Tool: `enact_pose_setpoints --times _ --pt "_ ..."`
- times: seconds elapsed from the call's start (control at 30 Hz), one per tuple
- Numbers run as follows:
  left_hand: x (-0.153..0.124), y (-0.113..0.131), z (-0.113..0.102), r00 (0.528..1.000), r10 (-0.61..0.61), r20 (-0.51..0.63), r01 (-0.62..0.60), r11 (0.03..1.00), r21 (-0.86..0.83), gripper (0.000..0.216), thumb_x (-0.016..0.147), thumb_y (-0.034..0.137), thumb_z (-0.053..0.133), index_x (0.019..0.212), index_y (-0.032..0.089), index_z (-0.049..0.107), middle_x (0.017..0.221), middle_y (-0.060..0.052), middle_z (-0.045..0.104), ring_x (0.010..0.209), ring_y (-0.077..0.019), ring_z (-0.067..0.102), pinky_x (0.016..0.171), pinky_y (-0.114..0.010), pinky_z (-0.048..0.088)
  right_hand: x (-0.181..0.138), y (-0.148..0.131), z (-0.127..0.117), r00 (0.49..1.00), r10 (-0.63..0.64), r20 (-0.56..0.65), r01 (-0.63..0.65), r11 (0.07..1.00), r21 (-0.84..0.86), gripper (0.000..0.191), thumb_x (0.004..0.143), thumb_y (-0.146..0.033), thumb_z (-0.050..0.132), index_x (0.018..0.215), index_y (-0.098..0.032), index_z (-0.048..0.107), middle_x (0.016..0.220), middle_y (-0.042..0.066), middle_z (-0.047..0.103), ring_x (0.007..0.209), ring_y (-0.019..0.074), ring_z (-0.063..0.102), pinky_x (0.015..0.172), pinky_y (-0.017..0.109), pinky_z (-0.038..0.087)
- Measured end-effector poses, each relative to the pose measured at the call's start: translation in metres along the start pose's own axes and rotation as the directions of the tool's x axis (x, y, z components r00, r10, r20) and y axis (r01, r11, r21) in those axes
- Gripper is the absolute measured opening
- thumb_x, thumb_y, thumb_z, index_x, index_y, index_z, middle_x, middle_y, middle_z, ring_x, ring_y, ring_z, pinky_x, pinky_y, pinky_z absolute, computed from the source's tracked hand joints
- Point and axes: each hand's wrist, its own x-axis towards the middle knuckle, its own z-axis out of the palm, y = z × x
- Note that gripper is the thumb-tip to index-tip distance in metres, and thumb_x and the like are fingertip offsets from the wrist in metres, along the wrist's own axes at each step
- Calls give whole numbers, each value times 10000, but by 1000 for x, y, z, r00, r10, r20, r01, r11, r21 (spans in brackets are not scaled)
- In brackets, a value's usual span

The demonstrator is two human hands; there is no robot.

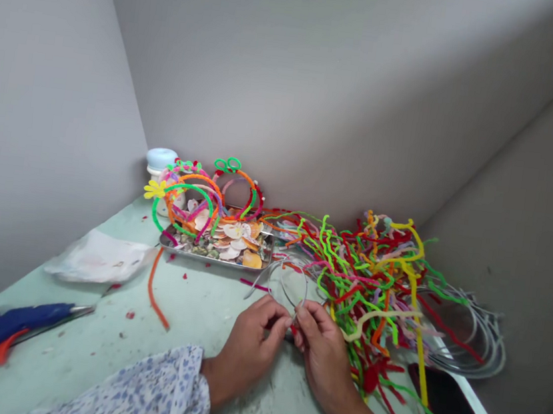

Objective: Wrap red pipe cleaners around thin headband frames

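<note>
My left hand [251, 333] and my right hand [325, 355] meet over the near part of the table, both closed in a pinch. Between them is a thin grey headband [305, 290], its arch rising above my fingers. A small red bit shows by my fingertips, too small to identify surely. Behind the headband lie other thin grey bands, partly hidden. Just beyond my right hand spreads a tangled heap of pipe cleaners [349, 270] in green, red, yellow and orange. A metal tray [219, 262] of seashells [236, 230] stands farther back.
Headbands wrapped in coloured pipe cleaners [193, 187] lean over the tray, near a blue-lidded container [161, 159]. At left are blue-handled pliers [15, 323], a white plastic packet [101, 258] and an orange pipe cleaner [155, 293]. Grey bands [486, 340] and a dark flat object [458, 410] lie right.
</note>
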Motion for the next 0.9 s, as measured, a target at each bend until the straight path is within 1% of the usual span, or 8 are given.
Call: enact_pose_setpoints --times 0.13,0.4,0.53,0.63,0.7,0.9 --pt "0 -3 3 999 33 -13 -32 998 62 198 907 205 474 750 166 589 771 -28 579 748 -150 529 697 -271 392 0 0 -1 1000 1 1 -1 1000 1 248 833 -434 651 842 -194 591 550 -60 498 486 77 408 461 187 310" --pt "2 -3 6 998 26 -65 -18 992 124 155 850 163 524 702 164 569 716 -7 559 699 -136 513 664 -258 375 -2 -3 0 1000 -9 3 9 999 -33 240 830 -432 651 828 -200 592 553 -56 497 498 92 424 474 196 332" --pt "0 0 5 999 15 -46 -10 993 122 156 872 187 514 729 169 573 731 -4 551 709 -135 510 670 -259 377 -2 -4 1 1000 -14 3 14 999 -28 239 829 -431 653 816 -201 589 563 -55 498 504 92 426 480 195 337" --pt "-2 3 2 999 42 -12 -41 996 81 174 911 208 467 783 175 580 780 -14 567 766 -143 527 717 -268 393 -3 -5 1 1000 -14 -3 14 1000 -2 228 829 -423 656 839 -205 590 572 -56 500 507 91 425 481 193 339" --pt "-3 4 0 998 57 18 -58 996 67 150 909 206 469 822 174 587 819 -25 575 802 -153 534 741 -276 402 -3 -5 1 1000 -16 2 16 1000 19 221 833 -416 655 848 -208 585 578 -58 498 507 90 422 483 194 341" --pt "-4 4 0 999 38 9 -38 995 89 115 883 184 479 835 168 583 828 -39 570 800 -165 534 706 -280 411 -3 -3 0 1000 -17 13 17 1000 13 213 850 -409 639 857 -207 574 593 -58 498 509 87 417 484 193 339"
